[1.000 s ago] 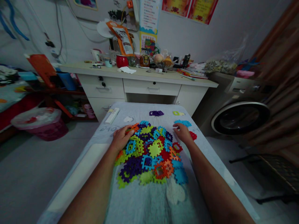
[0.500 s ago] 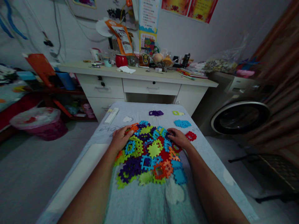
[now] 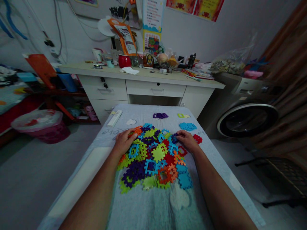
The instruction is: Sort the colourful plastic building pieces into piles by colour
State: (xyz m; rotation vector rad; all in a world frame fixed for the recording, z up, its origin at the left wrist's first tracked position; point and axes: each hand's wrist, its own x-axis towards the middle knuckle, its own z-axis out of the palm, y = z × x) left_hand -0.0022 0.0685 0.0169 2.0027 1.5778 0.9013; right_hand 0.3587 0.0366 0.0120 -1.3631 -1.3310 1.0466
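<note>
A heap of interlocking plastic tiles in lime, purple, blue, red and orange lies on the cloth-covered table. My left hand rests at the heap's upper left edge, thumb apart from the fingers, touching an orange tile. On the opposite side, my right hand has its thumb and fingertips closed on a purple tile at the heap's right edge. A red tile lies just below that hand.
Beyond the heap lie separate groups: purple tiles, blue tiles, red tiles and a lime tile. A long white object lies at the far left. A white desk stands behind, a washing machine right.
My right hand has shifted slightly right, and its fingertips now hold the edge of a purple tile. My left hand stays in place.
</note>
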